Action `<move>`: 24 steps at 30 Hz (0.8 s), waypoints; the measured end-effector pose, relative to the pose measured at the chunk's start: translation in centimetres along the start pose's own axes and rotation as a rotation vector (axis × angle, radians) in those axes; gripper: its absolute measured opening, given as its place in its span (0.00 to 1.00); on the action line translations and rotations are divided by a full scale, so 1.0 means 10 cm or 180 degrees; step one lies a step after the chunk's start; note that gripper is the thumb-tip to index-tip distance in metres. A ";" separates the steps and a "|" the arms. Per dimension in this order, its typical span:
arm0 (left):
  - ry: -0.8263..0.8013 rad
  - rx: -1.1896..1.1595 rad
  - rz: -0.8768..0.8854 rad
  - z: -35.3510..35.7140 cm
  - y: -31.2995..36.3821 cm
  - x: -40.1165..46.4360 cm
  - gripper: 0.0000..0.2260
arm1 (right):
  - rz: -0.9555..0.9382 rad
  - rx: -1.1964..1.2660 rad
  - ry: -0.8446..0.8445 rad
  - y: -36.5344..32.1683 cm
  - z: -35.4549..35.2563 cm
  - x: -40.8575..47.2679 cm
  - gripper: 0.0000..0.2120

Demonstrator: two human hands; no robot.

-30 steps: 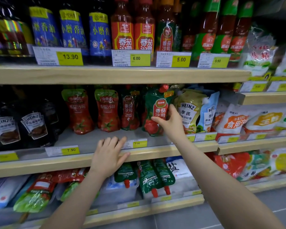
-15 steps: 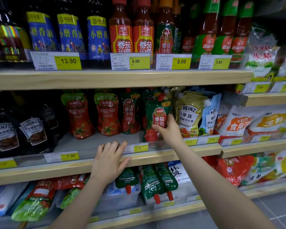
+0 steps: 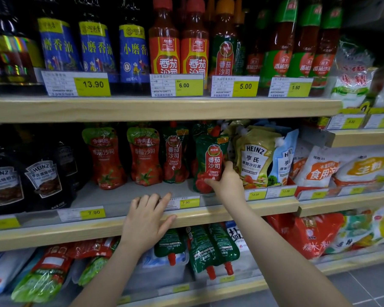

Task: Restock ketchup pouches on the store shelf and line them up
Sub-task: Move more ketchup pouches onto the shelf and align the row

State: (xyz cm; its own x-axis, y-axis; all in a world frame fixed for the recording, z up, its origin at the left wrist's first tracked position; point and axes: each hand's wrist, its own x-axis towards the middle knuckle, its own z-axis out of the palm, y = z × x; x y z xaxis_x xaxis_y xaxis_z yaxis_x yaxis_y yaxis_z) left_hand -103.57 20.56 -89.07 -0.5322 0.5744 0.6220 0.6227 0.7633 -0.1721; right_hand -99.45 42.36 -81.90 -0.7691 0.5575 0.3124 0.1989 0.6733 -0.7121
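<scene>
My right hand (image 3: 227, 182) grips the lower right edge of a green and red ketchup pouch (image 3: 210, 161) that stands upright near the front of the middle shelf (image 3: 208, 214). A similar green pouch (image 3: 174, 157) stands just to its left, further back. Two red pouches with green tops (image 3: 104, 159) (image 3: 144, 156) stand left of that one. My left hand (image 3: 148, 220) lies flat on the shelf's wooden front edge with its fingers spread, over a price tag, holding nothing.
Heinz salad dressing pouches (image 3: 256, 156) stand right against the held pouch. Dark Heinz pouches (image 3: 44, 180) fill the left of the shelf. Sauce bottles (image 3: 164, 41) line the shelf above. More ketchup pouches (image 3: 211, 247) lie upside down on the shelf below.
My right hand has lowered the green pouch and brought it forward on the middle shelf. My left hand stays on the shelf edge.
</scene>
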 end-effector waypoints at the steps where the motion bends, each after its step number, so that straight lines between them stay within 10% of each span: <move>1: 0.0004 0.0004 0.0001 0.00 0.00 0.00 0.24 | -0.0090 0.0061 0.0081 0.00 0.00 -0.02 0.34; 24: -0.0160 0.0034 -0.0011 -0.03 0.01 0.01 0.25 | -0.0245 0.0410 -0.0099 0.02 -0.02 -0.01 0.36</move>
State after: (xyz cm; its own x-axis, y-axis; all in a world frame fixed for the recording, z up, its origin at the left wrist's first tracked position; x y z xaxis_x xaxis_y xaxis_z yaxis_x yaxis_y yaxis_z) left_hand -103.35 20.60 -88.80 -0.5625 0.5857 0.5836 0.6148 0.7683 -0.1784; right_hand -99.25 42.51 -81.95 -0.7980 0.4900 0.3508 0.0606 0.6445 -0.7622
